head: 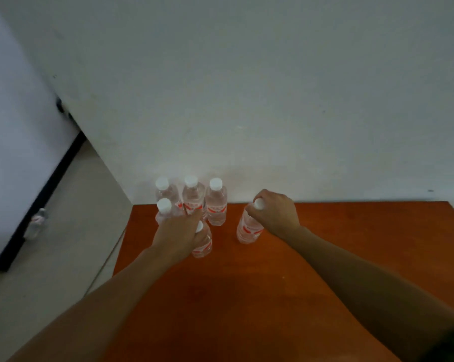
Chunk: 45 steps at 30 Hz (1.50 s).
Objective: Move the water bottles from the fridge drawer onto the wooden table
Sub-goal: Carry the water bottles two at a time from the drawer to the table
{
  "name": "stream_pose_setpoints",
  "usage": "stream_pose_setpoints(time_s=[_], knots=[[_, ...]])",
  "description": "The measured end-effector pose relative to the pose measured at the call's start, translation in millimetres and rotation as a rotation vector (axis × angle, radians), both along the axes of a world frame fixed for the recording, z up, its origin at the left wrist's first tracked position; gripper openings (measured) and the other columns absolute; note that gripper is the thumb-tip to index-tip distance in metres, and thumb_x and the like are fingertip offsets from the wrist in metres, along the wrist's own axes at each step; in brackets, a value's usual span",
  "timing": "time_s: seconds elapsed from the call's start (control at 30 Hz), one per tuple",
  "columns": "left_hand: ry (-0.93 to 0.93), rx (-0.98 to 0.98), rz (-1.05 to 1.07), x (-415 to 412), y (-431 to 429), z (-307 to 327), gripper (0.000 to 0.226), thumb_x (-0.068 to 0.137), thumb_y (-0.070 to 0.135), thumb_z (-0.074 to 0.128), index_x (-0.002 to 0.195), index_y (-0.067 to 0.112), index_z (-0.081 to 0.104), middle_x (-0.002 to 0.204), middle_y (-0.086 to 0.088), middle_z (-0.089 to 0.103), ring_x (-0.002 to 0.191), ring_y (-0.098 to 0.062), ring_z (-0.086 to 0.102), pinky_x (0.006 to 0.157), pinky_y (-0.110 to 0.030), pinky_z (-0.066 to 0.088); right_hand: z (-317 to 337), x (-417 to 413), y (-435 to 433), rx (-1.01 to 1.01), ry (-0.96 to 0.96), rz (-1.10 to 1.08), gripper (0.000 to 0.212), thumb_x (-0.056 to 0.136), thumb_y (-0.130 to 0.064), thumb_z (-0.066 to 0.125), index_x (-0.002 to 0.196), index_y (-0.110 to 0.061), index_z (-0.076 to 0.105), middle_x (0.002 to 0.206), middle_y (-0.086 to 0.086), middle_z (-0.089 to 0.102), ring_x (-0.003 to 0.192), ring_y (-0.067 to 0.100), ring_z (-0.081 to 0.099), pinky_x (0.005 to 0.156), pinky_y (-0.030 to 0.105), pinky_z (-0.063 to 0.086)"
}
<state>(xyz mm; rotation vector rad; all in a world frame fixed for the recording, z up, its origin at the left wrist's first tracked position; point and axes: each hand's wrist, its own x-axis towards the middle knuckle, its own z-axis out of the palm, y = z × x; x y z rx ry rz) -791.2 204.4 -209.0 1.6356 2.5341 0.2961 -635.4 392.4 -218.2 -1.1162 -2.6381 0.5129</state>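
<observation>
Several clear water bottles with white caps and red labels stand upright at the far left of the orange-brown wooden table [299,283]. Three of them [216,202] form a row against the wall, with a fourth [164,209] just in front on the left. My left hand [177,236] grips the top of a bottle [203,245] that stands on the table in front of that group. My right hand [275,212] holds the neck of another upright bottle [248,228] on the table, to the right of the group. The fridge drawer is out of view.
A white wall rises right behind the table. To the left lies a pale floor with a thin cable [108,259] beside the table edge. A white panel with a black bottom edge [45,184] stands at far left, showing a bottle's reflection.
</observation>
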Motion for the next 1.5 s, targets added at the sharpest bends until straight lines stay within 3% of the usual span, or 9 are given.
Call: stream_pose_setpoints(time_s=[0.23, 0.47, 0.63, 0.73, 0.87, 1.03, 1.23, 1.37, 1.5], knots=[[-0.042, -0.059, -0.014, -48, 28, -11, 0.046, 0.095, 0.048, 0.043, 0.133, 0.021, 0.037, 0.101, -0.004, 0.068, 0.084, -0.02, 0.066, 0.069, -0.035, 0.056, -9, -62, 2, -0.015, 0.002, -0.08, 0.03, 0.083, -0.046, 0.064, 0.095, -0.018, 0.061, 0.086, -0.002, 0.066, 0.072, 0.013, 0.057, 0.066, 0.024, 0.042], [-0.072, -0.069, -0.005, -49, 37, -14, 0.036, 0.09, 0.053, 0.046, 0.113, 0.026, 0.049, 0.096, -0.001, 0.067, 0.082, -0.021, 0.064, 0.069, -0.041, 0.056, -12, -69, -1, -0.077, 0.003, -0.116, 0.028, 0.086, -0.04, 0.064, 0.097, -0.015, 0.058, 0.086, 0.001, 0.065, 0.075, 0.016, 0.061, 0.068, 0.028, 0.05], [0.064, 0.002, -0.025, -39, 32, 9, 0.033, 0.094, 0.047, 0.043, 0.11, 0.02, 0.053, 0.084, 0.002, 0.062, 0.066, -0.013, 0.057, 0.056, -0.025, 0.044, -8, -46, -1, -0.166, 0.014, -0.094, 0.045, 0.086, -0.045, 0.064, 0.121, -0.018, 0.053, 0.1, 0.0, 0.066, 0.085, 0.015, 0.062, 0.078, 0.037, 0.057], [0.13, 0.087, -0.046, -22, 34, 29, 0.033, 0.097, 0.044, 0.04, 0.112, 0.017, 0.054, 0.092, -0.001, 0.067, 0.068, -0.013, 0.056, 0.06, -0.026, 0.044, -2, -18, -5, -0.187, 0.019, -0.124, 0.05, 0.088, -0.044, 0.062, 0.13, -0.02, 0.049, 0.095, -0.004, 0.062, 0.082, 0.013, 0.061, 0.077, 0.034, 0.056], [0.138, 0.138, -0.139, 21, 46, 38, 0.033, 0.097, 0.043, 0.037, 0.104, 0.018, 0.057, 0.083, 0.001, 0.063, 0.067, -0.015, 0.058, 0.061, -0.03, 0.046, 10, 45, -12, -0.162, 0.019, -0.175, 0.041, 0.09, -0.04, 0.06, 0.125, -0.02, 0.054, 0.09, -0.006, 0.06, 0.079, 0.013, 0.059, 0.072, 0.032, 0.054], [0.154, 0.063, -0.305, 113, 53, 41, 0.029, 0.093, 0.042, 0.043, 0.103, 0.017, 0.054, 0.098, -0.008, 0.065, 0.085, -0.026, 0.062, 0.069, -0.034, 0.051, 31, 161, -31, -0.157, -0.002, -0.283, 0.036, 0.092, -0.04, 0.058, 0.121, -0.018, 0.058, 0.094, -0.002, 0.062, 0.081, 0.015, 0.06, 0.073, 0.034, 0.055], [0.204, -0.003, -0.519, 273, 48, 52, 0.03, 0.093, 0.044, 0.042, 0.105, 0.019, 0.054, 0.102, -0.01, 0.066, 0.095, -0.032, 0.064, 0.074, -0.038, 0.048, 53, 346, -92, -0.145, -0.016, -0.532, 0.027, 0.092, -0.04, 0.057, 0.112, -0.022, 0.061, 0.091, -0.006, 0.062, 0.073, 0.009, 0.059, 0.062, 0.026, 0.053], [0.163, -0.052, -0.706, 388, 38, 49, 0.03, 0.093, 0.044, 0.042, 0.105, 0.019, 0.053, 0.101, -0.009, 0.066, 0.093, -0.029, 0.063, 0.079, -0.039, 0.049, 63, 473, -148, -0.129, 0.014, -0.753, 0.023, 0.089, -0.038, 0.062, 0.107, -0.022, 0.064, 0.085, -0.009, 0.061, 0.074, 0.005, 0.059, 0.065, 0.024, 0.054], [0.176, -0.092, -0.864, 491, 31, 51, 0.031, 0.093, 0.044, 0.043, 0.106, 0.019, 0.053, 0.106, -0.01, 0.064, 0.099, -0.031, 0.062, 0.08, -0.039, 0.046, 79, 578, -196, -0.127, 0.018, -0.955, 0.022, 0.091, -0.038, 0.061, 0.105, -0.022, 0.064, 0.087, -0.008, 0.064, 0.069, 0.003, 0.056, 0.058, 0.017, 0.044]])
